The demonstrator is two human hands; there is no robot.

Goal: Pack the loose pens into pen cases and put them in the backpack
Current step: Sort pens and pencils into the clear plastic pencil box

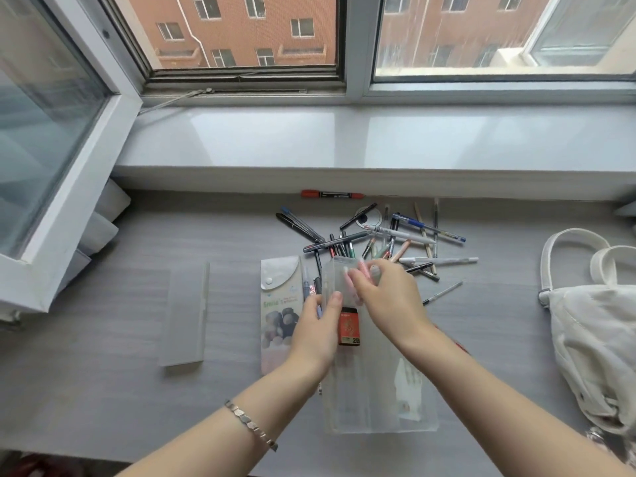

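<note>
The step in hand looks like loading: a first batch goes into a case while most pens wait outside, so the task seems early. On the grey desk (120, 390) the white backpack (592, 339) slumps at three o'clock, straps up, well apart from the work; whether its mouth is open cannot be told. The clear pen case (371, 401) stands out at six o'clock, a frosted, translucent box with its open mouth towards twelve and an orange lead box (350, 327) showing through its wall. Just beside it at nine o'clock lies a printed pouch (278, 304) with a snap flap, and further towards nine a flat frosted case (187, 315). The loose pens (378, 235) sprawl in a crossed heap at twelve o'clock of the clear case, with a red marker (330, 194) alone against the sill. The left hand (316, 332) pinches the case's left wall, thumb on the front, steadying it. The right hand (389, 301) has its fingers curled round a few pink pens (363, 270) at the case's mouth. The next move probably calls for sliding them in lengthwise and letting go, then reaching back to the heap, where crossed barrels may roll.
</note>
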